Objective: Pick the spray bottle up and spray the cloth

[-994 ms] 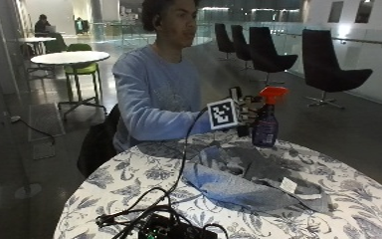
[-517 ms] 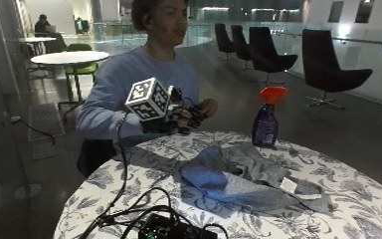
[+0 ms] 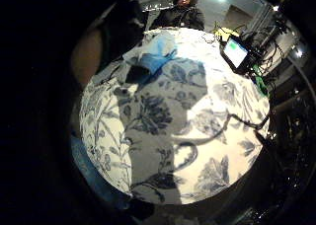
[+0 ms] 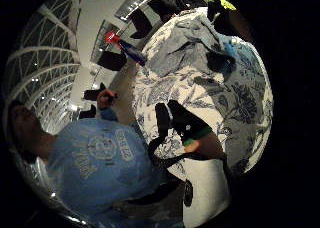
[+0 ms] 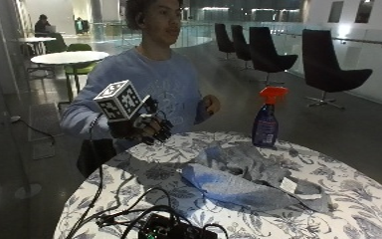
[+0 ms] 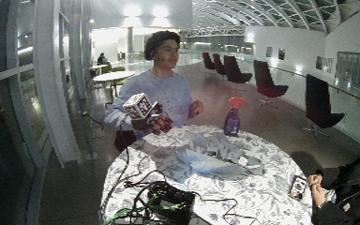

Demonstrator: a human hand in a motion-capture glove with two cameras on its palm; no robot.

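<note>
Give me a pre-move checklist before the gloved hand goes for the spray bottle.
1. Spray bottle upright on the table: ok.
2. Bottle free of the cloth: ok, it stands beside it.
3. Gloved right hand empty: ok, holds nothing.
4. Hand within reach of the bottle: not ok, it hovers at the table's opposite edge.
5. Cloth laid out for spraying: ok, though crumpled.
6. Nozzle facing the cloth: cannot tell.

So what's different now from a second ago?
The black-gloved right hand has let go of the purple spray bottle with the orange trigger head and drawn back across the floral-clothed round table to its near edge, holding nothing. The bottle stays standing upright, and the crumpled grey cloth lies unmoved.
</note>
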